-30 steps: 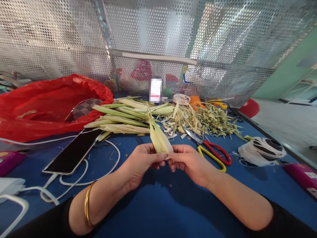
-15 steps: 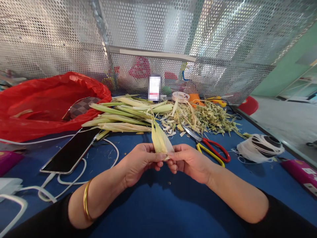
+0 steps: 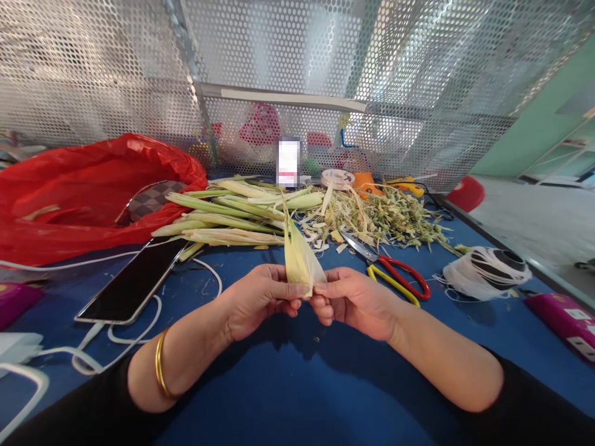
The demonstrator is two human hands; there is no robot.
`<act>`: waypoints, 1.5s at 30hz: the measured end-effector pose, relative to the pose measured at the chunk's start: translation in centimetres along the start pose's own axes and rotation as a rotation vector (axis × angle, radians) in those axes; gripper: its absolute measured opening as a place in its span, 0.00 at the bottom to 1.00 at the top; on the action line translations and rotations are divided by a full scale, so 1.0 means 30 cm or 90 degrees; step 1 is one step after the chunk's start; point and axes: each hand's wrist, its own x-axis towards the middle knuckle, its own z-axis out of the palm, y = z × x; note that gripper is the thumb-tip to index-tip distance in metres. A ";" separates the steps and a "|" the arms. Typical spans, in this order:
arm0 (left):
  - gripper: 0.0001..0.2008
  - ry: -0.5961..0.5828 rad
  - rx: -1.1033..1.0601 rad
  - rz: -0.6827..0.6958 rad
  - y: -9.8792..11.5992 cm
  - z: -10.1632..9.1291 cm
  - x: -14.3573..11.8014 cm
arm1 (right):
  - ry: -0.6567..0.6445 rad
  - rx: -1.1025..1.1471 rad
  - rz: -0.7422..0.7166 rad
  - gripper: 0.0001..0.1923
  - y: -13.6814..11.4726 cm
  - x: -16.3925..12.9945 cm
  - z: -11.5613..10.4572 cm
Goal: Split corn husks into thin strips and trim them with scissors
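Observation:
A pale yellow-green leaf piece (image 3: 299,259) points up and away from me above the blue table (image 3: 297,396). My left hand (image 3: 258,298) pinches its lower end from the left, and my right hand (image 3: 352,301) pinches the same end from the right. The fingertips of both hands meet at the leaf's base. A gold bangle sits on my left wrist. Beyond the hands lies a bundle of long green leaves (image 3: 232,214), and red-and-yellow scissors (image 3: 393,272) rest just right of my right hand.
A red plastic bag (image 3: 74,195) fills the back left. A phone (image 3: 134,282) with a white cable lies at left. Leaf scraps (image 3: 390,217) are heaped at the back right. A white bag with a spool (image 3: 488,272) and a magenta packet (image 3: 564,316) lie at right. Perforated metal panels wall the back.
Both hands with the leaf piece have lifted slightly and shifted a little away from me; the grip is the same.

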 end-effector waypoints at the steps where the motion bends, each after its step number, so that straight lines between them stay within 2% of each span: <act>1: 0.10 0.003 0.008 0.010 0.000 -0.002 0.002 | 0.008 -0.010 -0.006 0.08 -0.001 -0.001 0.002; 5: 0.13 0.022 0.037 0.062 0.000 -0.005 0.011 | 0.042 -0.102 -0.063 0.11 -0.003 -0.005 0.005; 9: 0.20 0.027 0.091 0.074 0.009 0.003 0.011 | 0.066 -0.172 -0.128 0.14 -0.005 -0.008 0.010; 13: 0.20 0.012 0.107 0.087 0.014 0.014 0.001 | 0.111 -0.200 -0.148 0.15 -0.007 -0.006 0.022; 17: 0.18 -0.012 0.046 0.099 0.000 0.020 0.004 | 0.124 -0.206 -0.147 0.16 -0.013 -0.006 0.023; 21: 0.18 0.023 0.018 0.085 -0.013 0.017 0.014 | 0.100 -0.188 -0.113 0.18 -0.019 -0.009 0.014; 32: 0.16 0.016 0.033 0.102 -0.005 0.013 0.010 | 0.089 -0.194 -0.068 0.17 -0.028 -0.016 0.001; 38: 0.14 0.030 0.065 0.096 0.001 0.011 0.007 | 0.097 -0.230 -0.080 0.17 -0.039 -0.026 0.006; 45: 0.15 0.041 0.072 0.087 0.017 0.009 0.003 | 0.073 -0.171 -0.071 0.15 -0.059 -0.036 0.007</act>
